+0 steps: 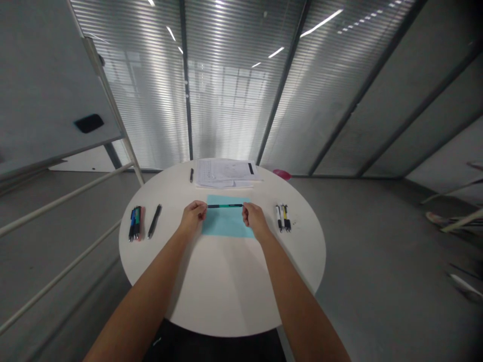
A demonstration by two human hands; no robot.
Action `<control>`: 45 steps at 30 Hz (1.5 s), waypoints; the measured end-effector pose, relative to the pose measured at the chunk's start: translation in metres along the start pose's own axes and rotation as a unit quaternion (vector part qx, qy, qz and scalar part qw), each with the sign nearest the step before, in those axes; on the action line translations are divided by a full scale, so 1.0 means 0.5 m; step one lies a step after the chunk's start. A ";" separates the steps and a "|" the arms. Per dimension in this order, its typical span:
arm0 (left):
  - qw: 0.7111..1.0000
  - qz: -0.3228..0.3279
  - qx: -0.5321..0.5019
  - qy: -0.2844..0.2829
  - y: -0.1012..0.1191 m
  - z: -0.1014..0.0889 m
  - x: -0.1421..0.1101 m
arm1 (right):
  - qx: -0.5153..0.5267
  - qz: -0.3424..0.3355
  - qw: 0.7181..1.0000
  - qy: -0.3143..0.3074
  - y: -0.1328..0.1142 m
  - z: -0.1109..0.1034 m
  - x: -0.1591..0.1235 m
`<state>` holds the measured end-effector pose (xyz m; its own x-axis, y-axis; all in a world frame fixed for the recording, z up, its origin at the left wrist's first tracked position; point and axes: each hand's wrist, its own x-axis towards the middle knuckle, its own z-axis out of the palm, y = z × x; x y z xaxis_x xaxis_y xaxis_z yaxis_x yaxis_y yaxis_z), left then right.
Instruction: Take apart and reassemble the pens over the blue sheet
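My left hand and my right hand hold a slim green and black pen level between them, one at each end. The pen is above the far part of a light blue sheet of paper, which lies on a round white table. Both hands rest near or on the sheet's side edges. To the left lie a single black pen and a small bunch of pens. A group of black, white and yellow pens lies to the right.
Printed papers with a black pen lie at the table's far edge. A pink object shows just beyond it. A whiteboard on a frame stands at left, with glass walls and blinds behind.
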<state>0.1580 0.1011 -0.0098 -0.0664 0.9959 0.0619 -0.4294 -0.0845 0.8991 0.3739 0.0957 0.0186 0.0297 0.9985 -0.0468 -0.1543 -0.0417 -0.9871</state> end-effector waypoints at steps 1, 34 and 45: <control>1.000 0.002 0.004 -0.001 -0.001 0.001 0.000 | -0.017 -0.011 1.000 0.022 0.007 -0.001 -0.005; 0.999 -0.013 -0.009 0.038 0.004 -0.001 -0.006 | -0.040 -0.085 0.995 0.041 0.048 0.007 -0.019; 1.000 0.002 -0.009 0.021 0.009 0.002 -0.012 | -0.042 -0.066 0.997 0.028 0.060 0.003 -0.010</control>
<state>0.1575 0.0947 -0.0056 -0.1051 0.9934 0.0462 -0.4445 -0.0885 0.8914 0.3679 0.0894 -0.0105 0.1006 0.9918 0.0783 -0.0613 0.0848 -0.9945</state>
